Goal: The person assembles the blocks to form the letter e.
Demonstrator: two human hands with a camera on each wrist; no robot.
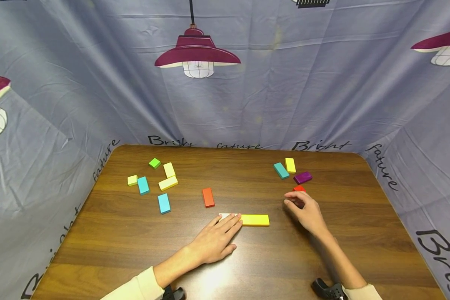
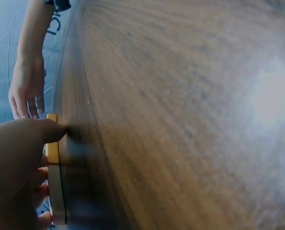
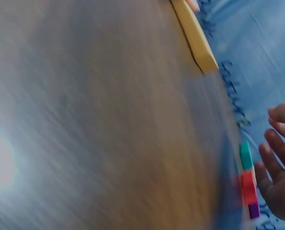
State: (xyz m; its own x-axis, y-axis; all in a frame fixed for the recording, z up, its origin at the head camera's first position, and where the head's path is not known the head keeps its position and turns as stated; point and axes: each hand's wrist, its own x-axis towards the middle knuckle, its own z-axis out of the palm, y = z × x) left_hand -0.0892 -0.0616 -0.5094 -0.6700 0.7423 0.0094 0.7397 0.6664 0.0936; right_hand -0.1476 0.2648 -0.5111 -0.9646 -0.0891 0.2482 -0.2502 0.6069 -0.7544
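From the head view, we look down on a brown wood-grain counter (image 1: 135,250) backed by a grey-blue fabric curtain (image 1: 247,104). The left hand (image 1: 217,241) lies with straight fingers over a flat white rectangular block (image 1: 225,215) and the near end of a flat bright-yellow rectangular block (image 1: 256,220); the two blocks sit end to end. Its grip is flat and relaxed, not curled round either one. The right hand (image 1: 308,214) is just beside a small red rectangular block (image 1: 299,188), partly hiding it; we see its fingers loosely bent, its grip holding nothing. Beyond that block we find a purple oblong block (image 1: 303,178), a teal oblong block (image 1: 281,171) and a smaller yellow oblong block (image 1: 290,166). An orange-red oblong block (image 1: 208,197) lies alone, left of centre.

From the left wrist, we see the white and bright-yellow blocks meeting, the left thumb in front of the yellow one and fingertips along the white one. The right hand hangs in the background.

From the right wrist, we see the right hand's fingers spread apart near the teal, red and purple blocks; we cannot tell whether any finger touches them. The bright-yellow block is well apart from that hand.
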